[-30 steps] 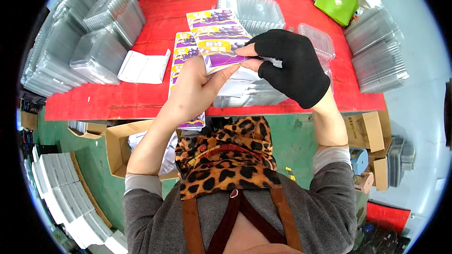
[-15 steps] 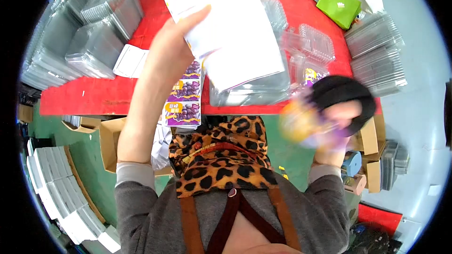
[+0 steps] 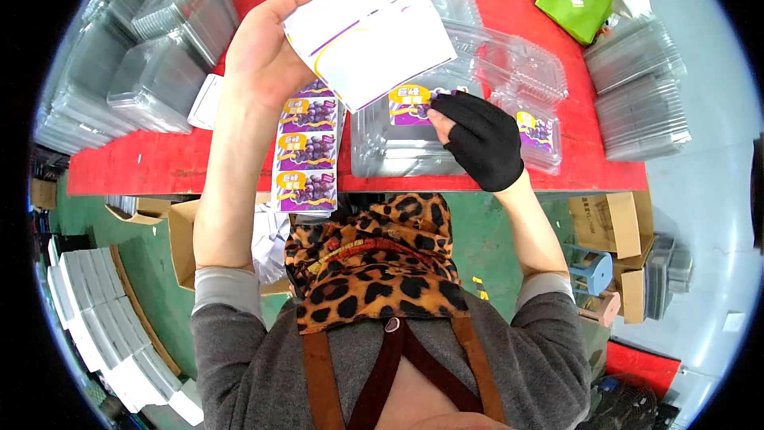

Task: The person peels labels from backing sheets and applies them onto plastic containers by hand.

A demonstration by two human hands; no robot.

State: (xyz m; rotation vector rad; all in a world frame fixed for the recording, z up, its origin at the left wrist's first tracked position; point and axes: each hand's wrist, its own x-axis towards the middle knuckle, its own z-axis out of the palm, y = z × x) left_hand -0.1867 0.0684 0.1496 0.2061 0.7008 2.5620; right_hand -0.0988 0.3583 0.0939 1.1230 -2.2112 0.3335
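Observation:
My left hand (image 3: 274, 60) is closed on the edge of a white label sheet (image 3: 382, 32), thumb on top, and holds it raised over the table. My right hand (image 3: 484, 139), in a black glove with bare fingertips, pinches the right edge of a purple and yellow grape label (image 3: 407, 107). That label is on or just above the lid of a clear plastic clamshell box (image 3: 390, 155); whether it touches cannot be made out. A strip of grape labels (image 3: 308, 151) lies left of the box. To the right, another clear box (image 3: 549, 161) bears a grape label.
Stacks of clear boxes stand at the left (image 3: 163, 84) and right (image 3: 641, 115) of the red table (image 3: 159, 163). A green bag (image 3: 574, 8) lies at the back right. Cardboard boxes (image 3: 609, 227) and white stacks (image 3: 111, 318) are on the floor.
My right hand has swung from the table's right front edge, up and left to the clear box, bringing a label. My left hand has shifted slightly left and tilted the sheet.

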